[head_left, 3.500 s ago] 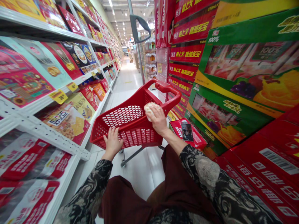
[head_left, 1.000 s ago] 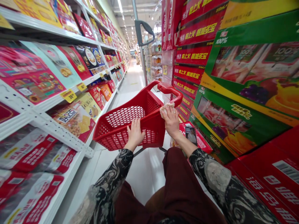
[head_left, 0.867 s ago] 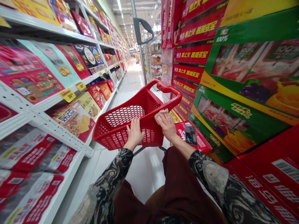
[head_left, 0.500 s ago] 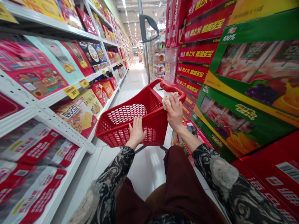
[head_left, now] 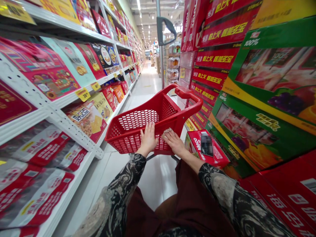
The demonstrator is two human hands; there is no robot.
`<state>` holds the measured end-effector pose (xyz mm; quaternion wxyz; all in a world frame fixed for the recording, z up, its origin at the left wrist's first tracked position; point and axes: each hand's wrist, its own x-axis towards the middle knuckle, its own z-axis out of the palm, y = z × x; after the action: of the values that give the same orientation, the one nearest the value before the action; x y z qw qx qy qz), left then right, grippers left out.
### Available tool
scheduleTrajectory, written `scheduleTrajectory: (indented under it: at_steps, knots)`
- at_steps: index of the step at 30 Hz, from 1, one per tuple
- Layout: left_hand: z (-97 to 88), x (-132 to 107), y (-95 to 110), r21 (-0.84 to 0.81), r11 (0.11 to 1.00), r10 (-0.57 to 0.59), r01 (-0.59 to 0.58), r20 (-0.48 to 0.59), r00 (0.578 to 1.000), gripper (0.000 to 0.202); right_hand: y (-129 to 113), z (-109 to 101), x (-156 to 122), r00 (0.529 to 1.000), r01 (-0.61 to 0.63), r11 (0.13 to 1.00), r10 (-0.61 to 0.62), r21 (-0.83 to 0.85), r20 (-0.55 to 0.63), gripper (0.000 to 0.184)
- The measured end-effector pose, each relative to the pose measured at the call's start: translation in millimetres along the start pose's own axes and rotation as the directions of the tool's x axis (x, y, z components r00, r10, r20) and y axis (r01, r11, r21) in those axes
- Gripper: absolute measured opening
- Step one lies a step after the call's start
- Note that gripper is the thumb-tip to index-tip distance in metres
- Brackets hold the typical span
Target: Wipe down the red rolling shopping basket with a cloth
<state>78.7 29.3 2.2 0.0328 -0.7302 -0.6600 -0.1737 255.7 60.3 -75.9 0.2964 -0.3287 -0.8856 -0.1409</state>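
A red plastic shopping cart (head_left: 133,140) with perforated sides stands in front of me, its handle toward the right. My left hand (head_left: 148,141) rests on the near side, fingers over the upper rim and thumb on the outside. Against the same side, a little to the right, my right hand (head_left: 174,144) presses a crumpled pale cloth (head_left: 168,131) to the outer wall. Most of the cloth is hidden under the fingers. The visible inside of the cart shows only its red walls.
White shelves (head_left: 61,112) with boxed and bagged goods line the left. Stacked red drink cartons (head_left: 214,59) and green juice boxes (head_left: 247,128) rise on the right. A red box (head_left: 219,158) bears a dark, pixelated item. A metal pole (head_left: 161,62) stands beyond the cart.
My right hand has moved with the cloth from beside the cart's handle down and left to the near side. My left hand stays on the rim. The view has shifted slightly left.
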Motion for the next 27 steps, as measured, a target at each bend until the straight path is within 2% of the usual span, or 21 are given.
scheduleTrajectory:
  at_steps: [2, 4, 6, 8, 10, 13, 15, 18, 21, 23, 25, 27]
  knots:
    - [1.4, -1, -1, 0.006, 1.0, 0.007, -0.007, -0.001, 1.0, 0.074, 2, -6, 1, 0.995, -0.001, 1.0, 0.0, -0.002, -0.105, 0.036]
    - [3.5, -2, -2, 0.017, 1.0, 0.008, -0.008, -0.01, 1.0, 0.076, 5, -18, 11, 0.97, -0.038, 0.999, 0.035, -0.007, -0.241, 0.037]
    - [5.6, -2, -2, 0.028, 1.0, 0.002, -0.001, -0.023, 1.0, 0.077, 8, -28, 25, 0.947, -0.084, 0.996, 0.078, -0.006, -0.313, 0.039]
    - [7.1, -3, -3, 0.037, 0.999, 0.001, 0.0, -0.031, 1.0, 0.077, 8, -29, 33, 0.951, -0.098, 0.995, 0.092, -0.005, -0.294, 0.039]
    - [7.2, -3, -3, 0.043, 0.999, 0.009, -0.007, -0.036, 0.999, 0.076, 4, -20, 30, 0.975, -0.082, 0.997, 0.081, 0.001, -0.205, 0.039]
    - [5.4, -4, -2, 0.052, 0.999, 0.02, -0.018, -0.039, 0.999, 0.075, -6, 2, 10, 0.997, -0.051, 0.998, 0.052, 0.029, -0.05, 0.038]
    - [4.1, -4, -3, 0.045, 0.999, 0.02, -0.018, -0.035, 0.999, 0.074, -12, 12, -4, 1.0, -0.02, 0.999, 0.02, 0.048, -0.006, 0.038]
    - [4.0, -4, -5, 0.027, 0.999, 0.033, -0.032, -0.036, 0.999, 0.072, -14, 6, -5, 0.995, 0.021, 0.999, -0.017, 0.04, -0.098, 0.038]
    - [6.1, -7, -14, 0.01, 1.0, 0.027, -0.026, -0.095, 0.995, 0.07, -10, -17, 20, 0.954, -0.037, 0.999, 0.04, 0.015, -0.297, 0.039]
    - [7.6, -9, -22, 0.013, 0.999, -0.048, 0.051, -0.147, 0.988, 0.068, -5, -31, 42, 0.926, -0.09, 0.996, 0.087, 0.009, -0.368, 0.039]
    - [8.3, -12, -30, 0.023, 0.992, -0.118, 0.123, -0.154, 0.981, 0.066, -4, -37, 57, 0.923, -0.12, 0.993, 0.116, 0.012, -0.366, 0.039]
    - [8.3, -14, -36, 0.024, 0.99, -0.134, 0.138, -0.122, 0.983, 0.066, -7, -32, 63, 0.943, -0.121, 0.992, 0.125, 0.03, -0.31, 0.04]
